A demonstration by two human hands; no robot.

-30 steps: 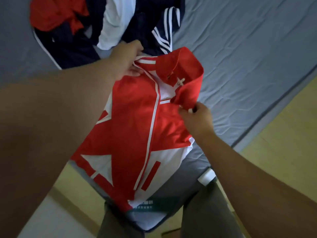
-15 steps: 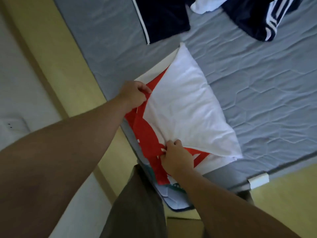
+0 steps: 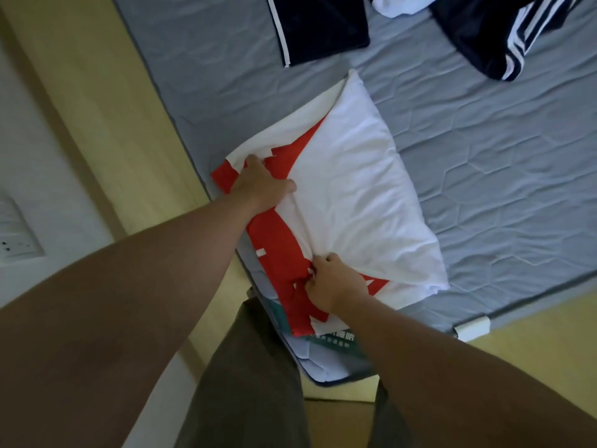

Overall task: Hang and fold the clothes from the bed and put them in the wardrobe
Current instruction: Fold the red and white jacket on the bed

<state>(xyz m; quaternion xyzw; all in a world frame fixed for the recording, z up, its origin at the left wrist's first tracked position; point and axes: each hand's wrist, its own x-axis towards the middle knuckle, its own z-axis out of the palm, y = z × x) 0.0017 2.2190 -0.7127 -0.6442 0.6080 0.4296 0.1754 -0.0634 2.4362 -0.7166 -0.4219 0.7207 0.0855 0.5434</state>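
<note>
Grey quilted mattress (image 3: 484, 189) fills the view, and a folded red-and-white fabric jacket (image 3: 349, 189) lies at its near corner, close to the person's legs. The left hand (image 3: 261, 185) lies flat on the jacket's red part, pressing it down. The right hand (image 3: 332, 284) pinches red cloth at the near edge with curled fingers. Dark navy white-striped garments (image 3: 323, 24) lie well beyond.

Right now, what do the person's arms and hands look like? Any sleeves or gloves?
The left arm and right arm are bare as far as the picture shows, with no sleeves in view. The left hand and right hand have no gloves, and I see no watch, bracelet or ring. Below the arms, the person wears olive-brown trousers.
</note>
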